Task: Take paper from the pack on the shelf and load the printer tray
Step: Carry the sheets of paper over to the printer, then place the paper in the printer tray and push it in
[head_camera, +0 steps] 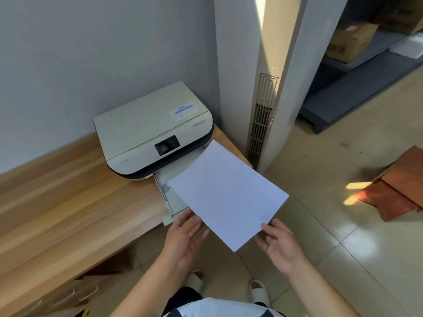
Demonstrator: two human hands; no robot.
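A white stack of paper (226, 193) hangs over the pulled-out printer tray (170, 179), covering most of it. The cream printer (148, 126) sits on a wooden desk (68, 202) against the wall. My left hand (185, 236) holds the paper's near left edge, fingers under it. My right hand (278, 243) pinches the near right edge, thumb on top. The sheets lie turned a little to the right of the tray's line. Paper packs on the shelf show faintly at the far right (409, 45).
A tall white air conditioner (265, 110) stands right of the desk. A dark shelf (357, 92) with cardboard boxes (352, 40) is at the back right. A reddish stool or box (398, 188) sits on the tiled floor. Desk drawers with handles lie below left.
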